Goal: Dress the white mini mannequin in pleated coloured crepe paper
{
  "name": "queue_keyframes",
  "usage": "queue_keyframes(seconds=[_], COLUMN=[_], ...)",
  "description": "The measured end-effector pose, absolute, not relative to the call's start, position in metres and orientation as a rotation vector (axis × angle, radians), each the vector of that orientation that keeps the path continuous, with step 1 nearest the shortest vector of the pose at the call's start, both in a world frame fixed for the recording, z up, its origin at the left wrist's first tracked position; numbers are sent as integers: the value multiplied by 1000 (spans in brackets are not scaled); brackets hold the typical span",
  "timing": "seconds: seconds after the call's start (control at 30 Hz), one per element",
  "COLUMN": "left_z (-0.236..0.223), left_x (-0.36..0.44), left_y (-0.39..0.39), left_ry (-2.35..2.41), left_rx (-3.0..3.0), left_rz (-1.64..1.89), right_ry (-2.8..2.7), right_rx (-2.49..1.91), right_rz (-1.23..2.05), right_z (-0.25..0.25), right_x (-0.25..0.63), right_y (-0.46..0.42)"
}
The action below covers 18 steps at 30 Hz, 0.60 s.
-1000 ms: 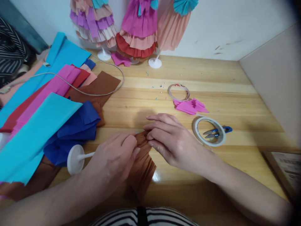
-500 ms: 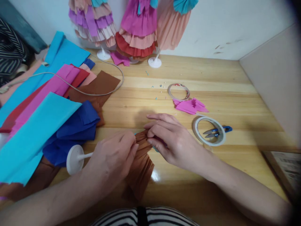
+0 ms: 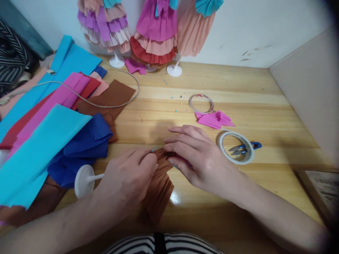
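A strip of brown crepe paper [image 3: 159, 187], gathered in pleats, is stretched between my hands low over the table. My left hand [image 3: 131, 173] pinches its left side, fingers closed. On the right side, the thumb and fingers of my right hand [image 3: 194, 155] are closed on the paper's upper edge. A white stand [image 3: 84, 181] with a round base and thin stem lies sideways, its stem running behind my left hand. Small bits of turquoise show beside the brown paper; what they belong to is hidden by my hands.
Crepe paper sheets [image 3: 45, 141] in several colours are heaped at the left, crossed by a grey cable [image 3: 106, 106]. Paper dresses [image 3: 156, 24] on white stands line the wall. Rightward lie tape rolls [image 3: 250, 155], blue-handled snips [image 3: 256, 145], pink scraps [image 3: 213, 120] and tiny beads [image 3: 181, 96].
My right hand has shifted slightly right, its fingers a little more spread along the brown paper. My left hand has moved marginally right and keeps its pinch.
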<state>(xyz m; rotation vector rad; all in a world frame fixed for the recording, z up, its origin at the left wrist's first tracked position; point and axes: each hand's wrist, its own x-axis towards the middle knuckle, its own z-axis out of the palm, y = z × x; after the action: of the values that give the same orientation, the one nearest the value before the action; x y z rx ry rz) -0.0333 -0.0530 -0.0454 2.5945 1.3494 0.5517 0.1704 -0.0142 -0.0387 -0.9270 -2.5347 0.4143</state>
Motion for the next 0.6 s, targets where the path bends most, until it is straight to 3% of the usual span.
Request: queue_keyframes(seconds=[0.6], left_z=[-42], left_x=[-32], left_y=[-51], left_ry=[1256], left_rx=[2746], left_rz=[586], right_ry=[-2559], right_rx=[-854], right_rz=[400], right_z=[-40], right_x=[169], right_y=[-14])
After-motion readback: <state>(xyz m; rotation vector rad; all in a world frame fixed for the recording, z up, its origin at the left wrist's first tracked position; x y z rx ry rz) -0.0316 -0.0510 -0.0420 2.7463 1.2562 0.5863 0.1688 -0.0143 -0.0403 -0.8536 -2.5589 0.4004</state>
